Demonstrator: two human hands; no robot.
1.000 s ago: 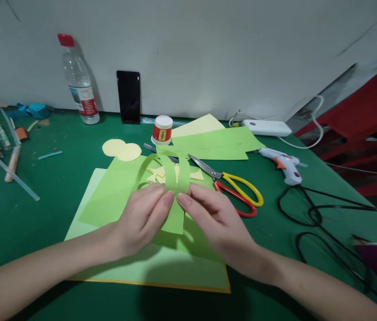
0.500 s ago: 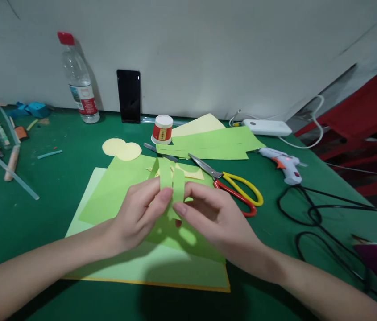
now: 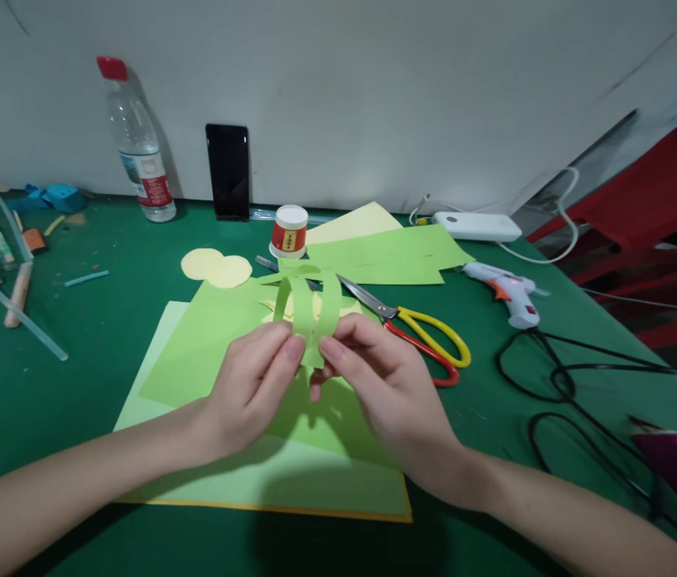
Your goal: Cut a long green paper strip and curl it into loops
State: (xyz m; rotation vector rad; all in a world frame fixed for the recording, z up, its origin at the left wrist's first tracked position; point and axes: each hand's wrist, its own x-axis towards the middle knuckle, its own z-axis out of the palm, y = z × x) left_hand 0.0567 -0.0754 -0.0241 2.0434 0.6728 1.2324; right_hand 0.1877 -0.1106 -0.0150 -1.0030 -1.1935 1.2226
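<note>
Both my hands pinch a bundle of looped green paper strips (image 3: 308, 308) held upright above the table. My left hand (image 3: 254, 385) grips the lower ends from the left, thumb and forefinger pressed together. From the right, my right hand (image 3: 383, 381) pinches the same ends. The strips arch upward and meet near the top. Beneath my hands lie green paper sheets (image 3: 206, 353) stacked on a paler sheet (image 3: 290, 481).
Red-and-yellow scissors (image 3: 422, 332) lie right of the strips. A hot glue gun (image 3: 509, 292) with black cable (image 3: 566, 385), a white power bank (image 3: 476, 227), a small red-labelled cup (image 3: 288, 231), yellow paper circles (image 3: 218, 267), a water bottle (image 3: 137, 152), a phone (image 3: 228, 171) and glue sticks (image 3: 19, 312) surround them.
I have lifted the green strips off the sheet and gathered their lower ends between both hands, so the loops now stand upright.
</note>
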